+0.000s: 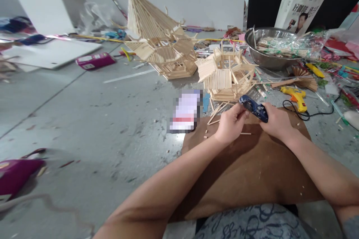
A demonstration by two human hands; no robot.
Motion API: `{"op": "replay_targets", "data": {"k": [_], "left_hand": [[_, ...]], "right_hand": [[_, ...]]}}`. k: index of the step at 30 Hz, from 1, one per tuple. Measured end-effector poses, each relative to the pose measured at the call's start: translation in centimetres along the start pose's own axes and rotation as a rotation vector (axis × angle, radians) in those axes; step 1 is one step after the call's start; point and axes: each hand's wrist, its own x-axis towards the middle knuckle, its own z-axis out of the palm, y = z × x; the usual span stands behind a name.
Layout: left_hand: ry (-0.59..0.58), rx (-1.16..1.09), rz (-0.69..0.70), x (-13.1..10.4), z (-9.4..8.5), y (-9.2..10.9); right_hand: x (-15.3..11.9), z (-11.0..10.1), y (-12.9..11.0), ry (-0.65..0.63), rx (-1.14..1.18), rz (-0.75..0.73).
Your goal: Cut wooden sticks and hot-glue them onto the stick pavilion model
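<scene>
My right hand (276, 121) is wrapped round a dark blue hand tool (254, 108) with chipped, worn paint; its exact kind does not show. The fingers of my left hand (231, 121) are pinched together at the tool's far end, and what they hold is hidden. Below both hands lies a brown board (252, 168) with short cut bits of stick on it. Several thin wooden sticks (217, 112) lie loose just beyond my left hand. Right behind them stands a small many-sided stick model (224, 78), with an open frame on top.
A taller stick model (165, 48) with a pointed roof stands behind. A phone (185, 112) lies left of the board. At right are a yellow glue gun (295, 97) with its cord and a metal bowl (269, 61) of wrapped sticks. Purple packs (95, 61) lie on the left floor.
</scene>
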Motion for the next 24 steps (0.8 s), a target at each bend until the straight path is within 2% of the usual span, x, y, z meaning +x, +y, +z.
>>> {"op": "replay_targets", "data": {"k": [4,11,15,19,24], "left_hand": [[0.010,0.045,0.040,0.0,-0.1,0.1],[-0.006,0.006,0.027,-0.1,-0.1,0.1],[-0.016,-0.090,-0.057,-0.1,0.1,0.0],[-0.056,-0.273,-0.187,0.1,0.3,-0.1],[-0.041,-0.417,-0.267,0.4,0.3,0.1]], "right_hand": [[0.0,0.0,0.2,0.005,-0.009,-0.019],[0.0,0.2,0.2,-0.019,-0.014,-0.004],[0.2,0.1,0.3,-0.002,0.018,0.061],[0.6,0.2,1.0,0.105,0.052,0.148],[0.9,0.9,1.6,0.137,0.073,-0.015]]}}
